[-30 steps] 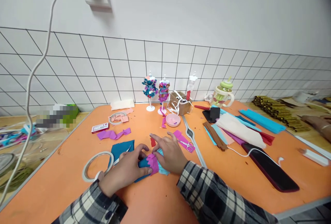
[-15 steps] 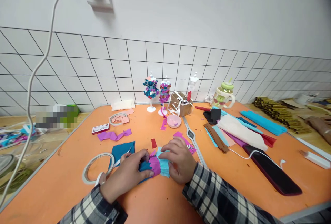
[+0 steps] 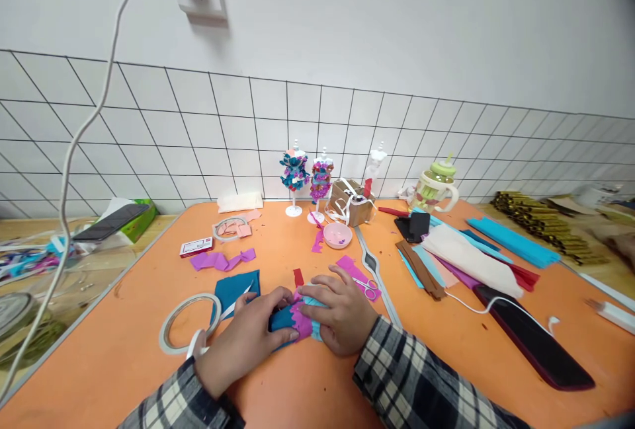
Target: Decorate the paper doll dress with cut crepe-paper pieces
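A small layered piece of crepe paper (image 3: 303, 320), teal, purple and light blue, lies on the orange table in front of me. My left hand (image 3: 251, 330) grips its teal and purple end, thumb on the near side and fingers on the far side. Across the light blue end rests my right hand (image 3: 336, 313), fingers bent over the paper, hiding much of it; the thumb tip is out of sight. Beyond my left hand is a teal paper sheet (image 3: 233, 287) with a white pointed strip on it. A red paper scrap (image 3: 298, 277) lies just past the bundle.
A tape roll (image 3: 169, 330) lies left of my hand. Small scissors (image 3: 368, 287) rest on purple paper at right. Behind stand decorated mini dress forms (image 3: 294, 174), a pink bowl (image 3: 337, 236), a box (image 3: 358, 211) and a green-lidded jug (image 3: 436, 188). Coloured paper and a dark phone-like slab (image 3: 536, 343) occupy the right.
My right hand has lowered and its fingers have moved left over the light blue paper, covering more of it. My left hand keeps its grip. The view has shifted slightly.
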The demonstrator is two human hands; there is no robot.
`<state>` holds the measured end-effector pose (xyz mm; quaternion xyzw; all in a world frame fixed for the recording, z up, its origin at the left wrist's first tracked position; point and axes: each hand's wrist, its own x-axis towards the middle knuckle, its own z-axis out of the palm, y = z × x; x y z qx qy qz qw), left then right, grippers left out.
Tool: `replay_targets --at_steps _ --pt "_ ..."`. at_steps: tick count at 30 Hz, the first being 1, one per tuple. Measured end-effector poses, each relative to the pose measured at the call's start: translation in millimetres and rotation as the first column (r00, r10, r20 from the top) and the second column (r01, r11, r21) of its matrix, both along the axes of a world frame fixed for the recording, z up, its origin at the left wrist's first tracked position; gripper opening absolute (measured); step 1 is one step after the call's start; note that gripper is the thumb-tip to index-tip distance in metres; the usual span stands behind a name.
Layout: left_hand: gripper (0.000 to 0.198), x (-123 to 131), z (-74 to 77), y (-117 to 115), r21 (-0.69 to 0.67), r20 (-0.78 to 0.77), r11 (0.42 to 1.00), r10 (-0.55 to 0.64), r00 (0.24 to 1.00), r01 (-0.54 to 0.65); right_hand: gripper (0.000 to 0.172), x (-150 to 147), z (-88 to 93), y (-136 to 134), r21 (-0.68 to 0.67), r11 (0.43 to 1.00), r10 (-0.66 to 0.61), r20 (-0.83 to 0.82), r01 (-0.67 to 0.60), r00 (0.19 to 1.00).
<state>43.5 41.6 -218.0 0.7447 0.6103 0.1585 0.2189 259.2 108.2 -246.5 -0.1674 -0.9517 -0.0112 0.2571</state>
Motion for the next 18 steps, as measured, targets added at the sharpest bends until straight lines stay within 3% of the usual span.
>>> replay_targets --at_steps 5,10,18 --pt "0.037 -7 -7.0 -4 0.116 -0.116 0.986 -0.106 0.988 0.119 0.046 0 -1.6 3 -0.03 1.0 -0.003 0.046 0.004 0.999" --pt "0.046 -11 -11.6 -5 0.173 -0.188 0.971 -0.133 0.973 0.166 0.044 0 -1.2 6 -0.036 0.999 0.002 0.07 0.001 0.998" --pt "0.035 -9 -9.3 -4 0.177 -0.228 0.962 -0.167 0.959 0.209 0.045 -2 -6.4 4 -0.117 0.993 -0.004 -0.022 0.001 1.0"
